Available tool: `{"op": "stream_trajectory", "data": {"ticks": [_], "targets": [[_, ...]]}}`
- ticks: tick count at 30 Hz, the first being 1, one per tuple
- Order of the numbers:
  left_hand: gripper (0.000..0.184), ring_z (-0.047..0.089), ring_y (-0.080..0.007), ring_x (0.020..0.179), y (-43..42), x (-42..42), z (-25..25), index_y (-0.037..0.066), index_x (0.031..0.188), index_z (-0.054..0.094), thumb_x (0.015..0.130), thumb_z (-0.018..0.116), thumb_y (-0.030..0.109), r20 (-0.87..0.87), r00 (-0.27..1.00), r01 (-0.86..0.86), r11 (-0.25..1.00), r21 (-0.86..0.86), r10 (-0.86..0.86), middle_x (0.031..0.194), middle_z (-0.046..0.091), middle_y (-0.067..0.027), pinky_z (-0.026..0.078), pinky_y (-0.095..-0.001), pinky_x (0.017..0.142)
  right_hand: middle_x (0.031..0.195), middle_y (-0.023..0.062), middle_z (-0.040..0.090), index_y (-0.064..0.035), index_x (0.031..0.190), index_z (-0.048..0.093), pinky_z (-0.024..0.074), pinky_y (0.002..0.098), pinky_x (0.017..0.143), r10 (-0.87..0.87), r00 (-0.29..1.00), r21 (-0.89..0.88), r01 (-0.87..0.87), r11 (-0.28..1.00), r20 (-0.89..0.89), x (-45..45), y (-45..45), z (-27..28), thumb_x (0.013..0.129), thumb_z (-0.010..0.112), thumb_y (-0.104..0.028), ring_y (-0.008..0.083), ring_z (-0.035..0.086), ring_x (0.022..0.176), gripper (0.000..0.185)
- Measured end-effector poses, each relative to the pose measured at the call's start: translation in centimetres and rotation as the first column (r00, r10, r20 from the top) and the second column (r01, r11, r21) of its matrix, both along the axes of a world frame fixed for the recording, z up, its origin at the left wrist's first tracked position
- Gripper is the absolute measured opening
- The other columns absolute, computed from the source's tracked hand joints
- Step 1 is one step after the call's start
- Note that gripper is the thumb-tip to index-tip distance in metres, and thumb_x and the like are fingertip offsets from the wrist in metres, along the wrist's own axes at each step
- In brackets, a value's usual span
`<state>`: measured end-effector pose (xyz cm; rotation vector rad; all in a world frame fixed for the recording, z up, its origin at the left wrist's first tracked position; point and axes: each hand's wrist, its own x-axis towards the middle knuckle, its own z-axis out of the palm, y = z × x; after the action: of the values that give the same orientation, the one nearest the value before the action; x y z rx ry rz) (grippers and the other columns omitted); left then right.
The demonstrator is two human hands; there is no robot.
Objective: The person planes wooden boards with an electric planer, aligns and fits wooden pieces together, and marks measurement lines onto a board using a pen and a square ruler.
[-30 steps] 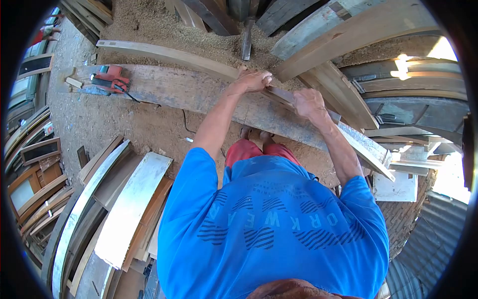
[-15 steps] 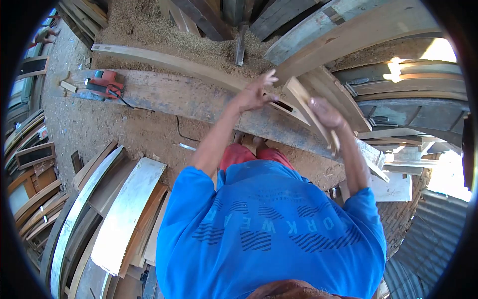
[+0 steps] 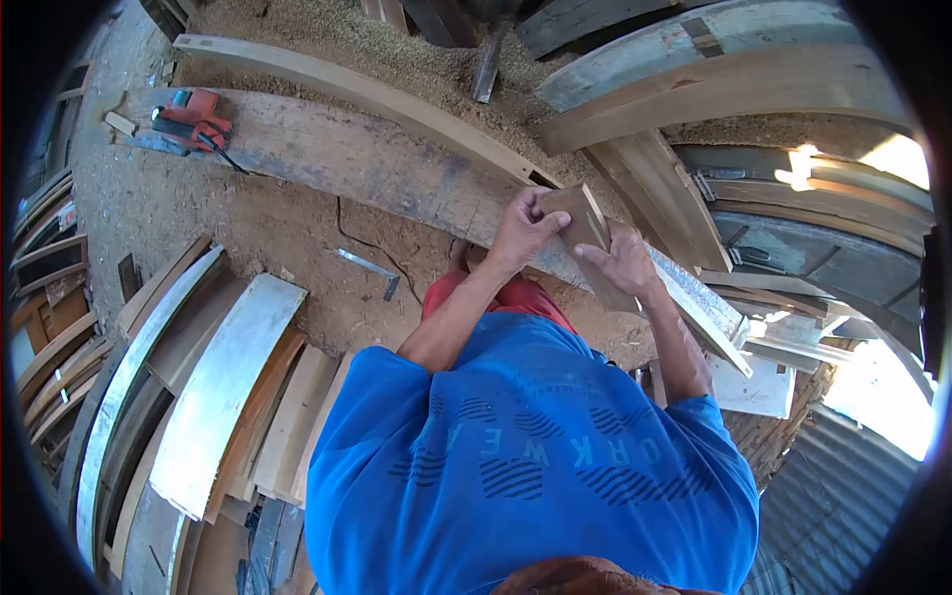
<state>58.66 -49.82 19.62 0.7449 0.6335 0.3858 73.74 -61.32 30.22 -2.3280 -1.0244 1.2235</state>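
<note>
A short wooden board point(image 3: 579, 210) is held tilted above the bench, with its flat face toward me. My left hand point(image 3: 526, 233) grips its upper left edge, the thumb lying on the face. My right hand point(image 3: 623, 263) is wrapped around the right edge lower down, its thumb also across the face. Behind the board runs a long pale beam point(image 3: 397, 109) with a dark mortise slot near my left fingers. Part of that beam is hidden by the board and hands. Both lie over a thick plank bench point(image 3: 327, 139).
A red power planer point(image 3: 193, 119) with a cord stands on the bench's left end. On the dirt floor lies a metal square point(image 3: 367, 268). Stacked boards point(image 3: 233, 387) fill the lower left, and large planks point(image 3: 714, 99) lean at the upper right. Sawdust point(image 3: 347, 40) covers the ground behind.
My left hand, open and apart before, has come onto the board. The board has turned from edge-on to face me, and my right hand has shifted slightly left and lower.
</note>
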Motion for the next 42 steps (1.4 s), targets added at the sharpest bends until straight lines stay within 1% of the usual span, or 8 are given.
{"op": "stream_trajectory", "data": {"ticks": [3,6,9,21,27,30,36,42], "targets": [[0.028,0.063,-0.0080,0.080,-0.4,0.1,-1.7,0.002,0.112,0.059,0.093,0.076,0.012,-0.109,0.962,-0.265,0.954,-0.139,0.251,0.091,0.066,-0.0027,0.052,-0.0225,0.069,0.084,0.0251,0.070,-0.0017,0.112,0.067,0.0547,0.0497,0.076,0.223,0.919,-0.108,-0.199,0.974,0.324,0.5,1.5,-1.0,0.085,0.077,-0.036,0.0418,0.071,0.085,0.045],[0.027,0.065,-0.0099,0.080,0.1,-1.9,-5.2,0.002,0.113,0.055,0.095,0.074,0.010,-0.361,0.932,0.016,0.998,-0.062,-0.038,0.094,0.066,-0.0042,0.055,-0.0232,0.068,0.079,0.0241,0.069,-0.0023,0.111,0.067,0.0544,0.0518,0.072,0.303,0.875,-0.129,-0.274,0.953,0.377,1.5,2.6,-2.4,0.087,0.074,-0.034,0.0436,0.070,0.082,0.040],[0.027,0.065,-0.0092,0.077,-0.7,-2.1,-6.7,0.002,0.112,0.056,0.095,0.074,0.012,-0.219,0.973,0.058,0.994,-0.090,-0.077,0.091,0.066,-0.0036,0.054,-0.0232,0.065,0.077,0.0233,0.069,-0.0040,0.112,0.068,0.0546,0.0522,0.069,0.318,0.856,-0.126,-0.292,0.948,0.409,1.8,3.2,-3.8,0.087,0.074,-0.035,0.0427,0.070,0.079,0.041],[0.041,0.067,-0.0132,0.078,-1.2,0.7,-7.3,-0.004,0.107,0.061,0.087,0.082,0.025,-0.409,0.913,0.033,0.993,0.113,0.016,0.090,0.070,-0.0081,0.055,-0.0287,0.070,0.083,0.0235,0.071,-0.0062,0.113,0.065,0.0558,0.0528,0.073,0.432,0.819,-0.246,-0.361,0.900,0.377,2.0,4.5,-4.8,0.088,0.074,-0.033,0.0427,0.071,0.082,0.038],[0.031,0.060,-0.0093,0.071,-0.9,0.9,-7.2,-0.002,0.106,0.056,0.091,0.078,0.014,-0.444,0.896,0.105,0.973,0.207,-0.002,0.084,0.065,-0.0042,0.050,-0.0256,0.061,0.082,0.0219,0.070,-0.0055,0.112,0.064,0.0557,0.0522,0.073,0.426,0.824,-0.208,-0.373,0.904,0.375,2.2,4.5,-4.8,0.086,0.075,-0.029,0.0419,0.071,0.082,0.037],[0.037,0.069,-0.0124,0.078,-0.6,0.8,-6.4,-0.002,0.102,0.060,0.086,0.083,0.023,-0.452,0.892,0.087,0.983,0.163,-0.004,0.089,0.072,-0.0079,0.056,-0.0289,0.073,0.083,0.0223,0.070,-0.0048,0.112,0.064,0.0558,0.0518,0.074,0.380,0.844,-0.148,-0.350,0.925,0.380,2.2,4.3,-5.1,0.086,0.075,-0.027,0.0421,0.070,0.084,0.037],[0.037,0.070,-0.0130,0.079,-1.1,0.8,-6.9,-0.001,0.103,0.058,0.086,0.083,0.021,-0.371,0.928,0.031,0.984,0.175,0.037,0.087,0.071,-0.0071,0.057,-0.0298,0.072,0.090,0.0238,0.070,-0.0035,0.113,0.063,0.0553,0.0524,0.076,0.325,0.863,-0.111,-0.306,0.945,0.388,1.7,3.8,-5.5,0.085,0.074,-0.024,0.0422,0.070,0.088,0.036],[0.037,0.069,-0.0131,0.077,-0.7,0.9,-6.8,-0.001,0.102,0.058,0.086,0.083,0.022,-0.441,0.897,0.099,0.974,0.202,0.001,0.086,0.071,-0.0073,0.057,-0.0306,0.071,0.089,0.0235,0.070,-0.0023,0.111,0.062,0.0547,0.0532,0.076,0.338,0.875,-0.091,-0.328,0.940,0.347,2.2,4.1,-5.2,0.085,0.074,-0.023,0.0425,0.069,0.088,0.035]]}}
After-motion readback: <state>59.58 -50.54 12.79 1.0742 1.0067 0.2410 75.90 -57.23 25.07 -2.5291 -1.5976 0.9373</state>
